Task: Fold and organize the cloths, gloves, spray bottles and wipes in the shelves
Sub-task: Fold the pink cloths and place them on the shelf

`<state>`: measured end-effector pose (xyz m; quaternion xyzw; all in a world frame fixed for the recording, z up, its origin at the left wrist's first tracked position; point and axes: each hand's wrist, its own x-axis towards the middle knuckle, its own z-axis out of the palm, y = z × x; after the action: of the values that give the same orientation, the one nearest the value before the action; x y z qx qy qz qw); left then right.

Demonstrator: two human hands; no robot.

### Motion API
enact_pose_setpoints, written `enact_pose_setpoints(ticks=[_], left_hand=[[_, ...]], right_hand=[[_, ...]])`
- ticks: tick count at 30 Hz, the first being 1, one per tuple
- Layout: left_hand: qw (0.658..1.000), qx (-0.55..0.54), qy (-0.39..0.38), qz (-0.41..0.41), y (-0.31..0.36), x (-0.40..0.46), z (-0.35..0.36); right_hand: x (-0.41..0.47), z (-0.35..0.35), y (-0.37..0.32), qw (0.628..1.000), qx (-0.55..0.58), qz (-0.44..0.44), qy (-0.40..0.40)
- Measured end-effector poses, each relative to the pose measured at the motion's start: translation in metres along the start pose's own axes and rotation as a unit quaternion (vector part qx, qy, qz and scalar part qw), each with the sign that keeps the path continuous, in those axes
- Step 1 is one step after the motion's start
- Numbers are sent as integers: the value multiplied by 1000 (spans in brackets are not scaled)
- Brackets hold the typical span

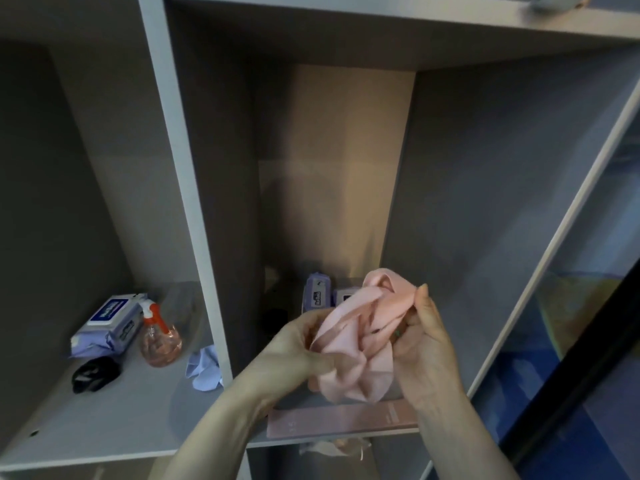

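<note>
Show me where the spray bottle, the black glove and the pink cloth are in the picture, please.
spray bottle [160, 344]: head view, on its clear body with pink liquid.
black glove [95, 373]: head view, middle of the crumpled glove.
pink cloth [349, 344]: head view, on the bunched fabric between the two hands.

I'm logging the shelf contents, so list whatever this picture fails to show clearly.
Head view:
- Purple wipes packs at the back: mostly hidden by the crumpled pink cloth gripped by the left hand and right hand.
- Flat pink sheet on the shelf: partly covered by the arms.
- Pale object on the top shelf: cut off by the frame edge.
</note>
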<state>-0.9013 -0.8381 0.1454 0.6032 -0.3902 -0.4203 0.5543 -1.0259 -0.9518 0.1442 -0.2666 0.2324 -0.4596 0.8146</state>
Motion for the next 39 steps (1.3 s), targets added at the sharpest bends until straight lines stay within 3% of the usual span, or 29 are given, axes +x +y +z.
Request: enact_pose_setpoints(ticks=[3, 6, 12, 15, 19, 20, 23, 27, 29, 34, 39], left_hand=[[959, 119, 246, 77, -6, 14, -1], [923, 139, 335, 128, -5, 19, 3], [919, 110, 342, 160, 3, 21, 11], [907, 157, 350, 174, 1, 21, 10], [882, 244, 359, 185, 1, 25, 12], [876, 263, 361, 183, 1, 26, 13], [887, 276, 333, 159, 2, 25, 8], [967, 168, 157, 112, 7, 14, -6], [984, 100, 111, 101, 12, 8, -11], [982, -2, 176, 72, 18, 3, -25], [972, -109, 209, 12, 5, 5, -41]], right_hand=[[1, -11, 0, 1000, -6, 0, -23], [0, -13, 10, 995, -89, 20, -36], [1, -4, 14, 970, -221, 43, -90], [-8, 11, 7, 942, -268, 55, -194], [-8, 11, 8, 892, -401, 61, -201], [-3, 5, 11, 895, -392, 44, -208], [-7, 9, 13, 923, -362, -10, -129], [5, 6, 10, 937, -343, -64, -33], [10, 4, 6, 946, -316, -74, 16], [23, 0, -5, 981, -173, -25, 85], [27, 0, -25, 982, -108, -38, 151]])
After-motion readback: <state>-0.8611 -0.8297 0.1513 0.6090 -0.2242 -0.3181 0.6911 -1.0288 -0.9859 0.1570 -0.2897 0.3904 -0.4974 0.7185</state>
